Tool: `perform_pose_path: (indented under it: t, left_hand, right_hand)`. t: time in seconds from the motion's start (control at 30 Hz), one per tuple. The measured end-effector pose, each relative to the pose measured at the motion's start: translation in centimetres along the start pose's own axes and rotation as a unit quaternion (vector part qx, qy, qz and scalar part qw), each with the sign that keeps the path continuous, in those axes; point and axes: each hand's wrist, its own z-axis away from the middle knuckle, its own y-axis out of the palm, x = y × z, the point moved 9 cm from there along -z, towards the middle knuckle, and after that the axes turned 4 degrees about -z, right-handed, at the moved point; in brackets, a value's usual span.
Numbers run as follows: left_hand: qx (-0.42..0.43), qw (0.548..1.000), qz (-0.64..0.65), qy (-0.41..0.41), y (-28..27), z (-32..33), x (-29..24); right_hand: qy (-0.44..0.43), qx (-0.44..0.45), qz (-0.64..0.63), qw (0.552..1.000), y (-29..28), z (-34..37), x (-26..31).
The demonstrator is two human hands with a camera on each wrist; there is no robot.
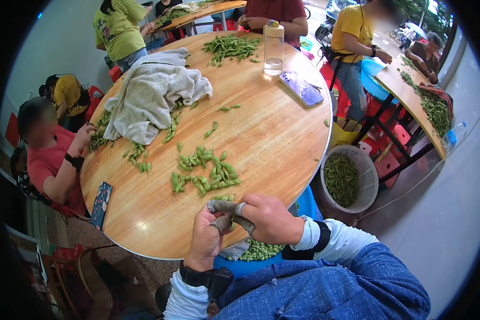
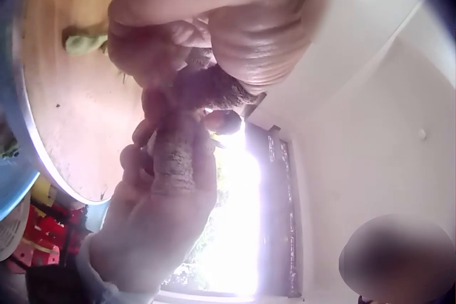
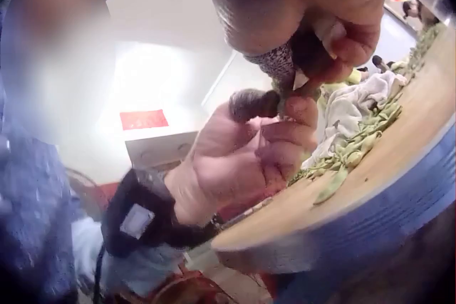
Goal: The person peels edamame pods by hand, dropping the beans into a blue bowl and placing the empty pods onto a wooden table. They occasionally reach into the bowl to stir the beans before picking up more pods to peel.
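Observation:
Both hands meet over the near edge of the round table, with grey cloth covers (image 1: pixel 223 207) on thumbs and fingers. My left hand (image 1: pixel 204 237) and right hand (image 1: pixel 272 217) pinch a green soybean pod (image 3: pixel 308 90) between their fingertips, which hide most of it. Just beyond the hands lies a loose group of green pods (image 1: pixel 224 173) on the wooden tabletop (image 1: pixel 272 138). Below the right hand, shelled green beans (image 1: pixel 261 250) fill part of a blue basin (image 1: pixel 240 266), and a grey cloth hangs at its side.
A crumpled pale cloth (image 1: pixel 149 90) covers more pods on the left. Farther back are a pod heap (image 1: pixel 232 48), a water bottle (image 1: pixel 273 50) and a purple phone (image 1: pixel 301 89). A white basket (image 1: pixel 369 173) of pods stands at right. Several people work around the tables.

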Motion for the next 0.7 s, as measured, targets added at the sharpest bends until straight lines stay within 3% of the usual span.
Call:
perform_pose_path:
  t: [0.2, 0.3, 0.4, 0.5, 0.57, 0.6, 0.63, 0.7]
  left_hand:
    - [0.042, 0.999, -0.024, 0.003, 1.4, 0.6, -0.3]
    - [0.072, 0.997, 0.001, 0.003, 2.1, 0.5, 0.3]
    - [0.087, 0.996, -0.014, 0.016, 2.7, 1.0, 0.5]
    - [0.091, 0.992, -0.080, 0.042, 3.2, 1.5, 0.7]
    - [0.086, 0.989, -0.102, 0.057, 3.2, 1.7, 1.2]
    - [0.079, 0.990, -0.098, 0.063, 3.0, 1.7, 1.7]
    - [0.074, 0.991, -0.093, 0.069, 2.9, 1.8, 2.1]
    - [0.088, 0.989, -0.092, 0.072, 3.4, 2.2, 2.4]
  right_hand:
    - [0.098, 0.022, -0.264, 0.959, 0.3, 0.8, -2.7]
    - [0.192, 0.046, -0.447, 0.872, 2.4, 2.2, -4.9]
    - [0.326, 0.109, -0.548, 0.762, 3.3, 4.0, -5.6]
    - [0.339, 0.115, -0.533, 0.767, 3.3, 4.6, -5.7]
    - [0.160, 0.064, -0.299, 0.939, 0.7, 3.1, -3.9]
    - [0.063, 0.035, -0.167, 0.983, -0.4, 2.8, -2.0]
    - [0.068, 0.063, -0.125, 0.988, -0.5, 2.7, -1.4]
    - [0.057, 0.068, -0.161, 0.983, -0.6, 2.5, -1.1]
